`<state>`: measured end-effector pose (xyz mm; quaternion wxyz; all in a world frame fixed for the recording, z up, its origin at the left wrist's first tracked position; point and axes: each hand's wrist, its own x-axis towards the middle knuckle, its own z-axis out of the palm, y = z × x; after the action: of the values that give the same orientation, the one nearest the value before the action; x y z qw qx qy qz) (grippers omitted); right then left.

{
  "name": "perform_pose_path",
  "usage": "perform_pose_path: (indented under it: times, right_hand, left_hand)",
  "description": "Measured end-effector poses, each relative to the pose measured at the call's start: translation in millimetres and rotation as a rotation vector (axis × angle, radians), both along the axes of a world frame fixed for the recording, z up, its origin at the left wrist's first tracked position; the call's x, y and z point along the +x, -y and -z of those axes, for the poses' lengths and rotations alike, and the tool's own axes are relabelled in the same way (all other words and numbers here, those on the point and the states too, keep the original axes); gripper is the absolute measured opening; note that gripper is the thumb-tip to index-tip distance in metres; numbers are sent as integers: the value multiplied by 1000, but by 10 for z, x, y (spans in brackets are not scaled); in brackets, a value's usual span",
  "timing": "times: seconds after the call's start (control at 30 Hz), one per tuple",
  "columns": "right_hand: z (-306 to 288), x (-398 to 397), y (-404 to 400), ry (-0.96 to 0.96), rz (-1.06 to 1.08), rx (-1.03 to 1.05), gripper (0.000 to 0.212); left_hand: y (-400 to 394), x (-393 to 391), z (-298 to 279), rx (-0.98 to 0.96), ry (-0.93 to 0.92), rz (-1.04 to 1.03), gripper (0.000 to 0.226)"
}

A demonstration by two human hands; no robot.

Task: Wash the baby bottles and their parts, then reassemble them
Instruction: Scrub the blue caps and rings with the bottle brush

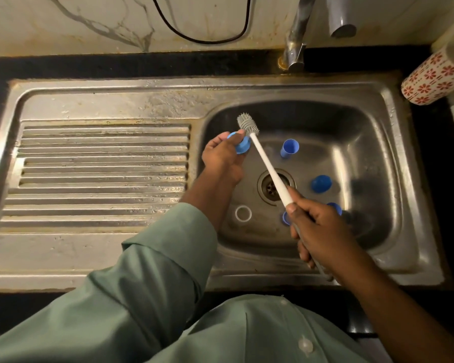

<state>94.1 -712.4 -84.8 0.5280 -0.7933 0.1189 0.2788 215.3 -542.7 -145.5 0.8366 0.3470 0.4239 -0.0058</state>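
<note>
Steel sink [247,95] and ribbed drainboard [102,174] fill the black counter, below a marbled wall with a dark cable [202,40] looping down it.

Over the left edge of the basin the left hand [222,158] curls its fingers round a blue bottle part [241,145], held up off the steel. The right hand [316,226] is wrapped round the lower end of a long white bottle brush [265,169], whose handle slants up and left across the drain [275,186]. Its grey bristle head [247,123] sits just above the blue part, touching it or nearly so; I cannot tell which.

Down in the basin lie more pieces: a blue cup-shaped cap [289,148] standing beyond the drain, a rounded blue piece [321,184] to the right of it, two more blue bits [285,218] partly hidden behind the right hand, and a white ring [243,213] near the left forearm.

Further out, the tap [298,35] rises behind the basin, and a red-flowered cup [433,79] stands at the right on the counter. Both sleeves [155,271] are pale green.
</note>
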Motion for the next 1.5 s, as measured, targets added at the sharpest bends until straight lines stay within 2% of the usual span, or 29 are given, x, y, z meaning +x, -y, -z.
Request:
perform_pose_path:
  times: [0.03,0.1,0.17,0.2,0.27,0.3,0.4,0.47,0.53,0.67,0.73,0.8,0.87,0.93,1.03,1.1,1.17,1.3,1.4,1.5]
  right_hand:
    - [0,22,-10,9,-5,-14,32]
    - [-15,-26,-6,10,-47,-11,35]
    - [-45,-93,-10,3,-63,16,37]
    - [-41,-74,-27,6,-51,20,38]
    - [-27,4,-60,6,-30,-2,35]
    - [-31,20,-63,8,-30,-11,33]
    - [-62,-88,-41,13,-66,-9,34]
    - [-39,-74,-56,16,-43,-18,33]
    - [-18,14,-82,13,-14,-43,33]
    - [-33,-71,-46,22,-61,-37,39]
    - [-23,-55,-61,17,-55,-42,36]
    - [-13,7,-80,21,-48,-53,35]
    - [-24,-15,-84,36,-64,-56,38]
    - [-31,-81,-90,32,-79,-53,39]
    - [-11,-13,-104,21,-50,-62,38]
    - [-31,31,-43,17,-62,-58,39]
    - [-69,14,51,1,-95,-42,39]
    - [-71,84,98,27,-46,-44,40]
    - [-70,60,119,15,-50,-24,38]
    - [-49,50,214,-5,-18,-3,36]
  left_hand:
    - [23,-2,-26,6,-4,-13,26]
    - [-15,36,-54,0,9,-184,18]
    - [-49,44,-40,4,10,-272,39]
    - [-23,25,-35,11,6,-222,40]
    - [59,-24,-52,1,-18,-83,24]
    - [63,-29,-51,-13,-15,-82,19]
    - [-52,11,-33,-37,10,-200,22]
    - [-25,-9,-34,-16,13,-100,18]
    - [62,-44,-56,5,-16,-14,25]
    - [-65,9,-58,11,-21,-125,25]
    - [-50,-22,-54,-1,-27,-88,40]
    - [18,-50,-83,-7,-42,-17,28]
    - [-32,-18,-112,-7,-38,-100,17]
    - [-110,19,-111,13,-23,-195,17]
    - [-9,-51,-106,35,-4,-75,16]
    - [0,-71,-101,49,-9,-109,16]
    - [-96,-51,-45,36,-11,-200,30]
    - [-50,-66,-55,21,-52,78,41]
    - [-104,15,-64,11,-35,27,33]
    - [-110,24,-70,24,-48,97,33]
